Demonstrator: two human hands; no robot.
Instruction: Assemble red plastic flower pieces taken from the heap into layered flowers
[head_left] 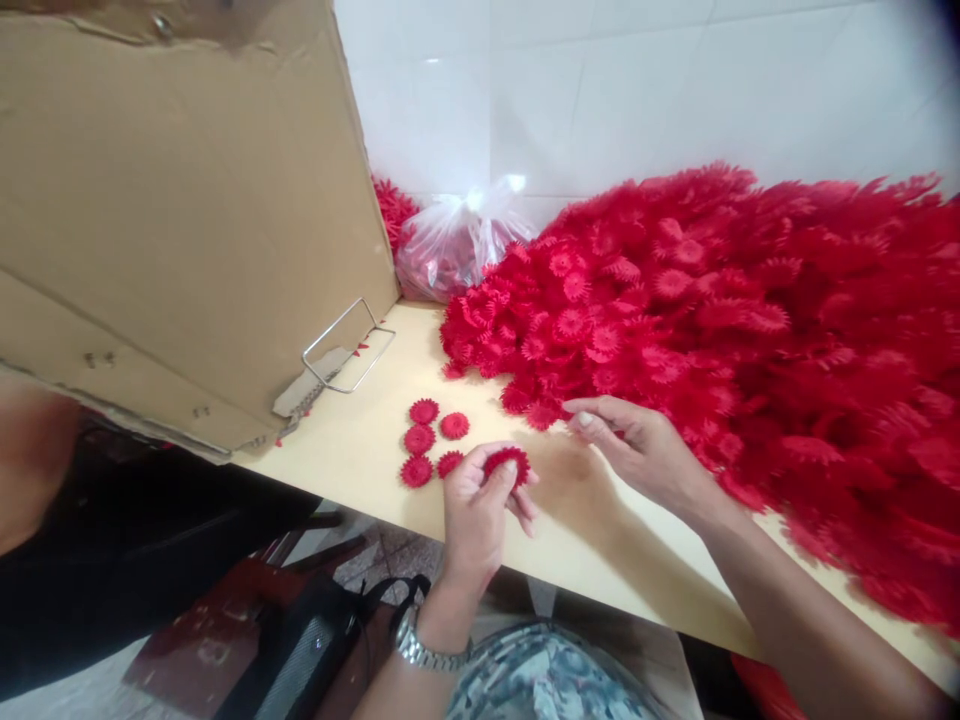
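My left hand [480, 505] is closed over the front part of the table, its thumb pressed on a red artificial flower [511, 462] with a toothed rim. Whether one flower or a small stack lies in it, I cannot tell. At the near edge of a large heap of red flowers [645, 310], my right hand [637, 445] has thumb and forefinger pinched at the rim of another red flower [545, 414]. Several separate flowers [418, 440] lie in short rows just left of my left hand, one of them [448, 463] partly covered by it.
A tall cardboard sheet [187, 200] stands on the left, a bent wire frame [349, 345] at its foot. Behind sits a tied clear plastic bag [457, 245] against the white tiled wall [637, 90]. Another person's arm [34, 460] shows at far left, beyond the yellowish tabletop [420, 340].
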